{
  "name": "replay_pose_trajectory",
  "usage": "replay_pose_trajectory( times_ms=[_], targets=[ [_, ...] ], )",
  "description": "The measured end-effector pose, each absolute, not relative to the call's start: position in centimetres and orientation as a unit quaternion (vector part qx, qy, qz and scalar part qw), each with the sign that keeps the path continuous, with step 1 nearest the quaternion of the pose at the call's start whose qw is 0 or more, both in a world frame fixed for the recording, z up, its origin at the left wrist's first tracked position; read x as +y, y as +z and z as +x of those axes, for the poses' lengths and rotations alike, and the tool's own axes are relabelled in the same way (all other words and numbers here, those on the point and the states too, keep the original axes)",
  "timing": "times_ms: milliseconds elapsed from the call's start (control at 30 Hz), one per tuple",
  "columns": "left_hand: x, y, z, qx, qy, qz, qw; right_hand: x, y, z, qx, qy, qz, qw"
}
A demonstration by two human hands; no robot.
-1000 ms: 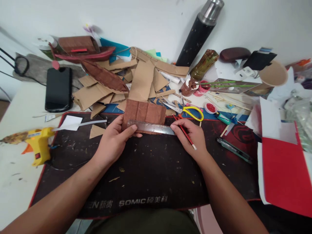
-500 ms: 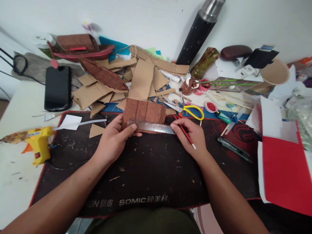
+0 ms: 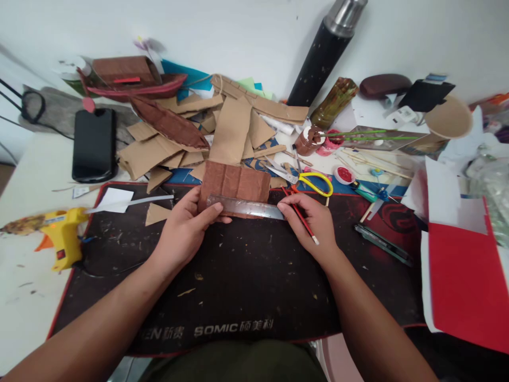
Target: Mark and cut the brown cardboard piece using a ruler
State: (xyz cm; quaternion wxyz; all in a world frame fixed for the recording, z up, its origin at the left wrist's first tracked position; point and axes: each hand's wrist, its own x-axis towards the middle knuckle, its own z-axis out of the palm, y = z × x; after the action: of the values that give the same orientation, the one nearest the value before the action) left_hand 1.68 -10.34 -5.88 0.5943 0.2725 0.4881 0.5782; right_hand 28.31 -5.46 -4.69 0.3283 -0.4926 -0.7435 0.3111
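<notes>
Steadied between two bare hands, a ruler (image 3: 254,207) lies along the near edge of a brown-painted cardboard panel (image 3: 240,180) at the far side of a black mouse mat (image 3: 258,286). The left hand (image 3: 185,225) grips the panel's left side, its thumb pressing on the ruler's left end; the right hand (image 3: 312,223) pinches the ruler's right end, with a red pencil (image 3: 308,228) tucked among its fingers. Just beyond the right hand rest yellow-handled scissors (image 3: 295,178). Cardboard scraps (image 3: 230,127) pile up on the far side of the desk (image 3: 24,297), near a brown model boat (image 3: 131,87). A yellow glue gun (image 3: 66,239) lies at left, a black smartphone (image 3: 94,146) beyond it, while red paper (image 3: 461,281) lies at right.
</notes>
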Motion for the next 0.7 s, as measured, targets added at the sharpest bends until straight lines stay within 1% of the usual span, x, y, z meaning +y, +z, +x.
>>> replay_pose_trajectory(
  times_ms=[700],
  targets=[
    [-10.24, -5.57, 1.74, 0.512, 0.566, 0.281, 0.582, -5.46, -4.68, 28.32, -0.745, 0.309, -0.500, 0.315]
  ],
)
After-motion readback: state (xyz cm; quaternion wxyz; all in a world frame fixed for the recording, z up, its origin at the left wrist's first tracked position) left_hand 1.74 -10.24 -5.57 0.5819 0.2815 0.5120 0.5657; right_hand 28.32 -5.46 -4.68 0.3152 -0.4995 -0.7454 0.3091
